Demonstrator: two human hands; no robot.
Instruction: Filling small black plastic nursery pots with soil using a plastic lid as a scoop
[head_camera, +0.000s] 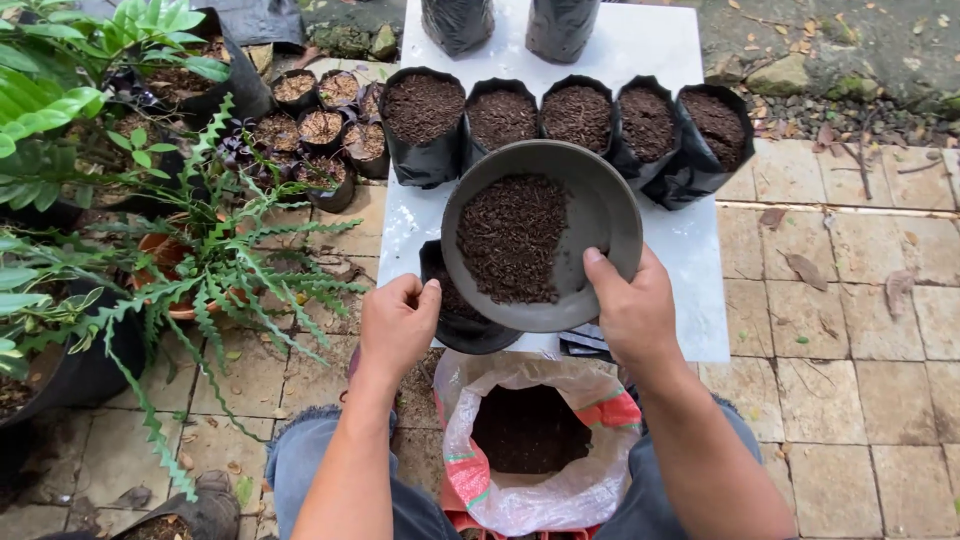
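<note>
My right hand (630, 305) grips the rim of a round dark grey dish (605, 215) that holds brown soil, tilted toward its lower left. Under the dish stands a black plastic grow bag (470, 330), mostly hidden by it. My left hand (397, 325) pinches the left edge of that bag. Both sit at the near edge of a white table (690, 270). Between my knees is an open sack (535, 440) with a rolled-down white and red rim and dark soil inside.
Several soil-filled black grow bags (570, 120) stand in a row across the table, two more at its far end. Small filled pots (320, 130) and leafy ferns (200, 260) crowd the left. Paved stone tiles (850, 380) lie to the right.
</note>
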